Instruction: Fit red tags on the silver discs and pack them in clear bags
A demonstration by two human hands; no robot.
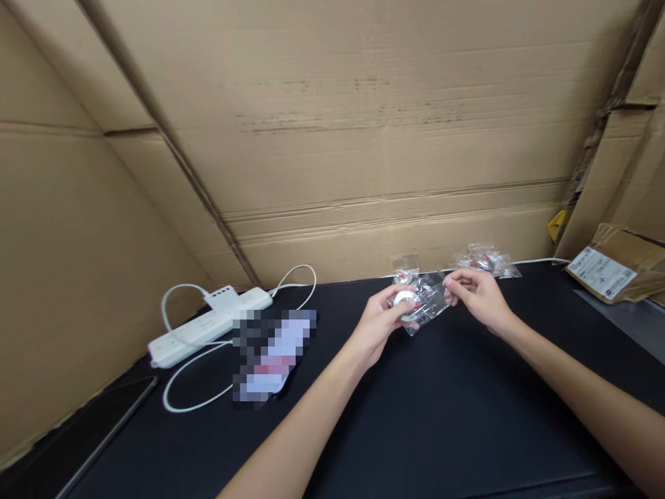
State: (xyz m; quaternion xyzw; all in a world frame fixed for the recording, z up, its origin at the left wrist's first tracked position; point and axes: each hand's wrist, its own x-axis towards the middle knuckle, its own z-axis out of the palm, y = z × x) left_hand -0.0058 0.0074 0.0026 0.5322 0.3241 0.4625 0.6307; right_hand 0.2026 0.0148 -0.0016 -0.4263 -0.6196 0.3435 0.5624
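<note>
Between thumb and fingers, my left hand (382,319) grips a round silvery disc (406,299) with a small red mark on it. Around or against the disc lies a clear plastic bag (432,299), spread to the right. My right hand (475,294) pinches the bag's right edge with thumb and forefinger. Just behind my left hand is another round silvery piece (404,276) in clear plastic. Behind my right hand lies a pile of clear bags (487,260) with silvery and red pieces inside. Whether the disc is fully inside the bag, I cannot tell.
On the black table (441,423), a white power strip (208,326) with a plugged-in charger and looping white cable (171,398) lies left. A blurred-out phone-like object (278,357) is beside it. An opened cardboard package (616,263) sits right. Cardboard walls (364,152) enclose the back and sides.
</note>
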